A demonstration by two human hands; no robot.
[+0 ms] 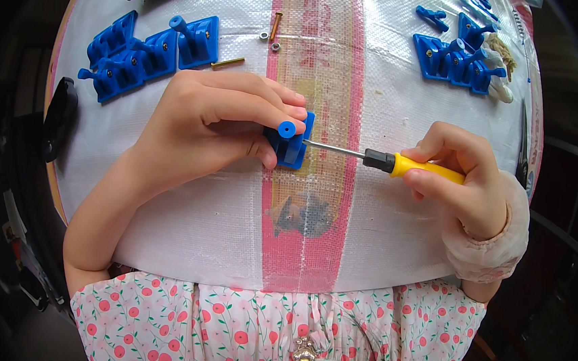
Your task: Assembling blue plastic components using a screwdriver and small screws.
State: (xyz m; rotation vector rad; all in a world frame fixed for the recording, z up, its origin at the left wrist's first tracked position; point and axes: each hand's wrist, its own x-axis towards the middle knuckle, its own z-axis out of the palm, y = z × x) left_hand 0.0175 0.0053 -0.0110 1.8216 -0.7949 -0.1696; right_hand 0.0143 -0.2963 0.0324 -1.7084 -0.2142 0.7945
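Observation:
My left hand (216, 110) is closed around a small blue plastic bracket (294, 156) with a round peg, holding it against the table covering. Thumb and fingers grip its left side and hide part of it. In my right hand (463, 167) is a screwdriver (379, 160) with a yellow and black handle. Its shaft lies nearly level, pointing left, and the tip meets the right side of the bracket near the peg. Whether the tip sits in a screw is too small to tell.
Several similar blue brackets (153, 53) stand at the left, and more brackets (441, 62) at the far right beside a whitish cloth (498, 78). A brass-coloured bolt (275, 27), two nuts (276, 47) and another bolt (228, 62) lie beyond my left hand. A black case (60, 120) is at the left edge.

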